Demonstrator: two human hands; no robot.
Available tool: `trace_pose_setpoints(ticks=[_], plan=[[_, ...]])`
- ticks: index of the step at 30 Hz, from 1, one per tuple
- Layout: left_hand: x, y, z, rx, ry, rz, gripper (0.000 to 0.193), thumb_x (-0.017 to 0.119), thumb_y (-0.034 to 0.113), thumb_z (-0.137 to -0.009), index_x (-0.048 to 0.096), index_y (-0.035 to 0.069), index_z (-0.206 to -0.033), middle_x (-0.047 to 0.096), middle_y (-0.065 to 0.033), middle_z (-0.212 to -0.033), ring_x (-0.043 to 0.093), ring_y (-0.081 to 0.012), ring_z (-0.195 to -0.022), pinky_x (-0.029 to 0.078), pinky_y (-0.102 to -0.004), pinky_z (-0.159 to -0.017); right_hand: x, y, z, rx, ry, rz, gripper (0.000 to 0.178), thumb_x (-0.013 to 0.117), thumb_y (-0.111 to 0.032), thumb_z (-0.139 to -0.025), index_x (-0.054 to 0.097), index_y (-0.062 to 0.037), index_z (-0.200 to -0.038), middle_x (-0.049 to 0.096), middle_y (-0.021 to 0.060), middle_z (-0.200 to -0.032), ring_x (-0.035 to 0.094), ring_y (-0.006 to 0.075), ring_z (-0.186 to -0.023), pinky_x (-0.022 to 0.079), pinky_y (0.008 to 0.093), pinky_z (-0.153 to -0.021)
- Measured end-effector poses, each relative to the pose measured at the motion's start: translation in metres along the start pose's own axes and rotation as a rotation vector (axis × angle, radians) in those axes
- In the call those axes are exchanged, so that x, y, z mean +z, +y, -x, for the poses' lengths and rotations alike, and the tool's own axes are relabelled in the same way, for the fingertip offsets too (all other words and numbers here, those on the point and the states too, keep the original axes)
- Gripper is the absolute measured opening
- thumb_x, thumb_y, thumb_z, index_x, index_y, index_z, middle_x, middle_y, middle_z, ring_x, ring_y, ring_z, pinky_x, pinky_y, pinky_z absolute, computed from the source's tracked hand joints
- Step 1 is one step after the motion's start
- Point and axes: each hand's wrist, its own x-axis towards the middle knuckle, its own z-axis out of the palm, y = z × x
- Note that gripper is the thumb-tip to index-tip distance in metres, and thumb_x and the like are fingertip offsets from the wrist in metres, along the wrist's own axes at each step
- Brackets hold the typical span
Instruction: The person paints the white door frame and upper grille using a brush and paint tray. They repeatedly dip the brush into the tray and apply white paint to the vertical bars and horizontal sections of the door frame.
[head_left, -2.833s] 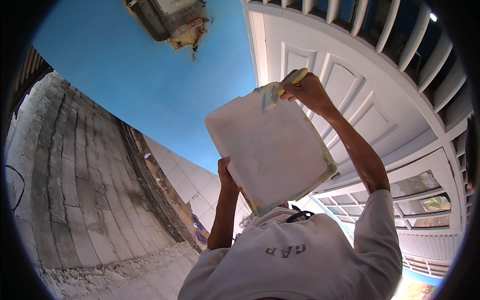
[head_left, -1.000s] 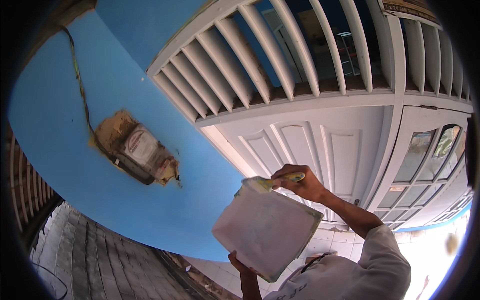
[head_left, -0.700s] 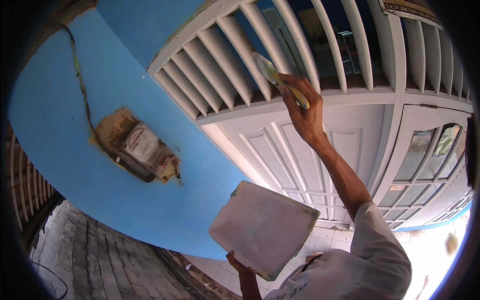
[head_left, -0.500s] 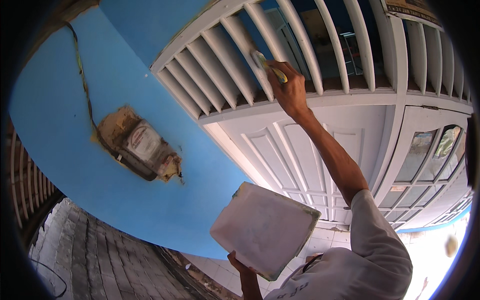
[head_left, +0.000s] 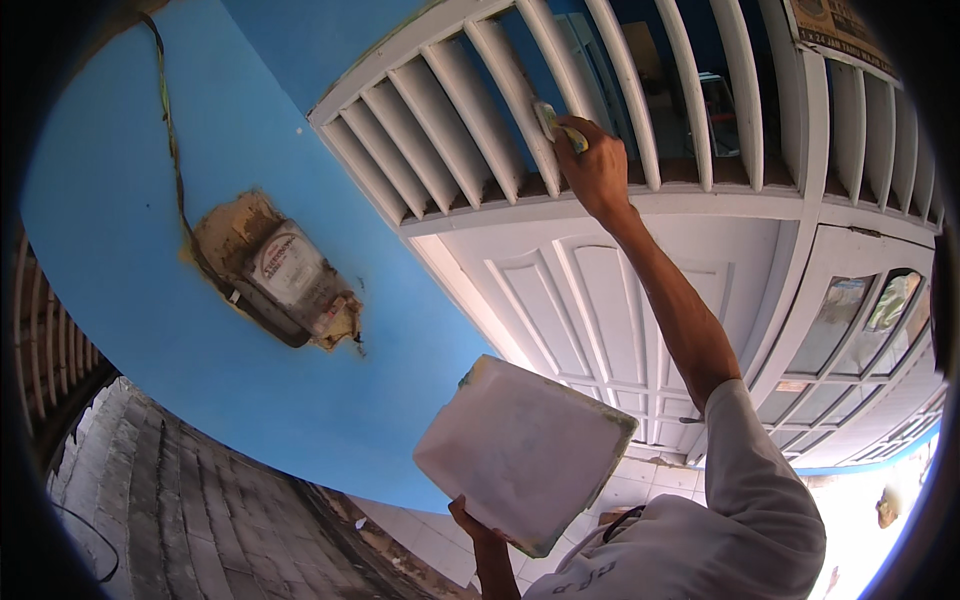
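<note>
High up, my right hand (head_left: 597, 172) grips a paintbrush (head_left: 577, 138) with a yellow and green handle. Its pale bristles rest against one of the white slats (head_left: 517, 88) of the vent above the door. My left hand (head_left: 472, 522), at the bottom of the view, holds a rectangular paint tray (head_left: 525, 450) by its near left edge. The tray is whitish, with greenish stains along its rim, and appears tilted. Part of the left hand's fingers lies hidden behind the tray.
A white panelled door (head_left: 620, 300) stands below the slats, with a glazed door (head_left: 850, 320) to its right. On the blue wall (head_left: 400, 400), an old meter box (head_left: 290, 270) hangs from a cable (head_left: 168, 120). A grey block wall (head_left: 190, 490) runs along the lower left.
The brush has shifted slightly right and down along the slat with my right hand. The view has turned a little; my left hand still holds the tray.
</note>
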Motion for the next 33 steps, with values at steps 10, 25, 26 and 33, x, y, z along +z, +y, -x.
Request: trace_pose_setpoints(ticks=[10,25,26,33], plan=[[-0.012,-0.01,-0.011,-0.015,-0.042,0.042,0.074,0.055,0.053,-0.074,0.05,0.006,-0.131,0.055,-0.0132,-0.119,0.052,-0.0324,-0.113,0.044,-0.049,-0.091,0.026,-0.03,-0.062,-0.111,0.153,-0.075,0.023,0.067,-0.013,-0.088,0.072,0.0008,-0.105,0.071,0.024,-0.093,0.069,0.0402,-0.079,0.055,0.0444,-0.074],[-0.024,-0.011,-0.014,0.0,-0.043,0.067,0.071,0.054,0.053,-0.076,0.052,0.005,-0.128,0.058,-0.0141,-0.117,0.055,-0.0324,-0.111,0.045,-0.0491,-0.091,0.043,-0.037,-0.076,-0.199,0.223,-0.188,0.027,0.067,-0.01,-0.09,0.068,-0.0009,-0.115,0.07,0.0225,-0.109,0.07,0.0387,-0.096,0.056,0.0416,-0.084],[-0.032,-0.013,-0.016,0.001,-0.057,0.084,0.071,0.054,0.053,-0.076,0.052,0.005,-0.128,0.058,-0.014,-0.117,0.054,-0.0323,-0.111,0.045,-0.049,-0.09,0.045,-0.037,-0.073,-0.178,0.213,-0.181,0.027,0.068,-0.011,-0.09,0.069,-0.0015,-0.115,0.07,0.0221,-0.109,0.07,0.0385,-0.097,0.056,0.0413,-0.084],[-0.015,-0.007,-0.013,0.0,-0.024,0.055,0.066,0.053,0.051,-0.077,0.053,0.005,-0.125,0.057,-0.0127,-0.115,0.055,-0.0312,-0.108,0.045,-0.048,-0.089,0.029,-0.044,-0.07,-0.204,0.16,-0.187,0.026,0.067,-0.009,-0.09,0.07,-0.0035,-0.115,0.071,0.0186,-0.113,0.071,0.0354,-0.101,0.056,0.039,-0.088]])
